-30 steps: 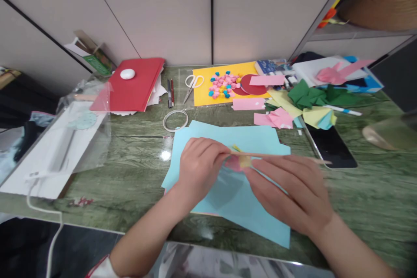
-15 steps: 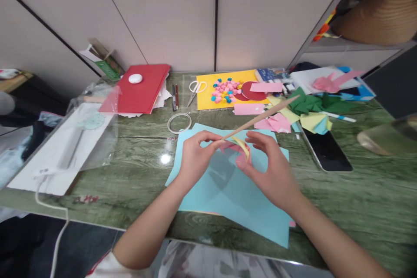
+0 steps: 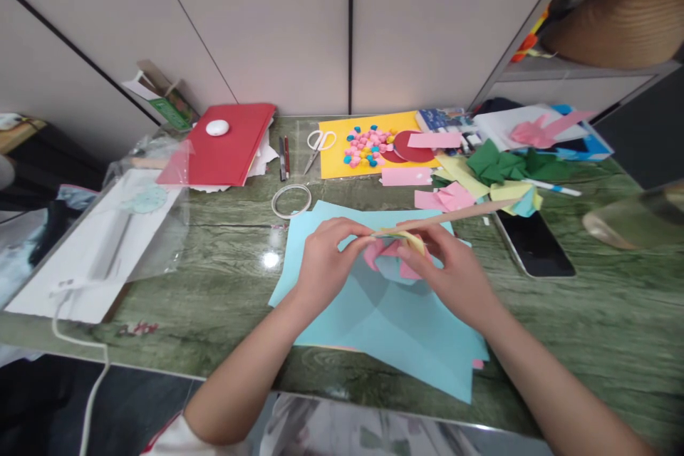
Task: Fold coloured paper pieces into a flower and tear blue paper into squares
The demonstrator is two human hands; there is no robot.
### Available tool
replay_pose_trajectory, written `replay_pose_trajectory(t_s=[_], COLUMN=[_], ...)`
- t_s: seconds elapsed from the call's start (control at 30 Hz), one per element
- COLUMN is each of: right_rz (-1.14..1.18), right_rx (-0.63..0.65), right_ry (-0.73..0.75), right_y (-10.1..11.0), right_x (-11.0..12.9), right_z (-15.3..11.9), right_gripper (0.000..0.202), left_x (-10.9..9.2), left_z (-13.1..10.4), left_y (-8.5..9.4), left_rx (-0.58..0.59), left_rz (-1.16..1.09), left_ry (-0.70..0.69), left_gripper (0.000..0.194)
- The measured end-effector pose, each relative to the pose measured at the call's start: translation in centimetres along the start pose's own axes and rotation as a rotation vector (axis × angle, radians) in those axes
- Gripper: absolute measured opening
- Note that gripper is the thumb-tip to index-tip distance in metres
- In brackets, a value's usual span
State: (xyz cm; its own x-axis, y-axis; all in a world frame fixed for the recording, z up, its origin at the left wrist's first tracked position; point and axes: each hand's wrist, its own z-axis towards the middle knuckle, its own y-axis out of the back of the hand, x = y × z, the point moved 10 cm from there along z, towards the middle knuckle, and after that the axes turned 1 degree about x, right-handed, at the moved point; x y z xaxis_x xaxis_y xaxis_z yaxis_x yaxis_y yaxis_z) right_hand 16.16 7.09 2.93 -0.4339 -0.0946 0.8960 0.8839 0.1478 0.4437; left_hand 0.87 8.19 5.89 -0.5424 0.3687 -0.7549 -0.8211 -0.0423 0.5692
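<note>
Above the light blue paper sheets (image 3: 368, 328), both my hands hold a small folded paper piece (image 3: 392, 271) in pink, yellow and pale blue. My left hand (image 3: 327, 256) pinches its left upper edge between thumb and fingertips. My right hand (image 3: 460, 272) grips the right side, thumb in front and fingers partly hidden behind. A long tan tapered strip (image 3: 470, 213) runs along the top of the piece from the left fingertips, its thin end pointing right. Whether it is stiff paper or wood, I cannot tell.
White-handled scissors (image 3: 319, 144), a tape roll (image 3: 291, 201) and a yellow sheet (image 3: 334, 157) bearing small coloured balls lie behind. Pink scraps (image 3: 452, 196), green folded paper (image 3: 494, 162), a phone (image 3: 537, 242) and a clear container (image 3: 614, 224) are right. A red folder (image 3: 224, 146) is left.
The tan strip has swung down from a steep slant to nearly level. My right fingers have closed in on the folded paper, which now shows more of its pink and blue front.
</note>
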Motion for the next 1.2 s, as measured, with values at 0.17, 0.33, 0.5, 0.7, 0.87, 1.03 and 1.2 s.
replay_pose_trajectory(t_s=[0.17,0.33,0.5,0.7,0.87,1.03,1.2], right_rz=[-0.035,0.264,0.278,0.198,0.119,0.121,0.215], right_rx=[-0.137,-0.316,-0.397,-0.423,-0.431,-0.427,-0.290], right_ry=[0.028,0.100,0.119,0.150,0.178,0.197,0.147], right_y=[1.6,3.7,4.5,4.9,5.0,5.1,3.7], right_x=[0.1,-0.2,0.0,1.2,2.1,2.3,1.3], right_z=[-0.1,-0.3,-0.8,-1.2,-1.5,-1.6,-0.9], right_gripper=[0.039,0.014,0.002,0.004,0.009,0.010,0.015], left_x=[-0.8,-1.4,-1.8,-2.4,-2.6,-2.1,-0.5], left_z=[0.0,-0.3,-0.4,-0.6,-0.7,-0.4,-0.1], left_y=[-0.2,-0.8,-1.0,-1.2,-1.4,-1.6,-1.7], left_rx=[-0.017,0.012,0.022,0.034,0.037,0.096,0.126], left_rz=[0.146,0.200,0.218,0.201,0.213,0.154,-0.008], left_ry=[-0.087,-0.166,-0.193,-0.227,-0.259,-0.193,-0.030], left_gripper=[0.006,0.010,0.015,0.019,0.017,0.014,0.010])
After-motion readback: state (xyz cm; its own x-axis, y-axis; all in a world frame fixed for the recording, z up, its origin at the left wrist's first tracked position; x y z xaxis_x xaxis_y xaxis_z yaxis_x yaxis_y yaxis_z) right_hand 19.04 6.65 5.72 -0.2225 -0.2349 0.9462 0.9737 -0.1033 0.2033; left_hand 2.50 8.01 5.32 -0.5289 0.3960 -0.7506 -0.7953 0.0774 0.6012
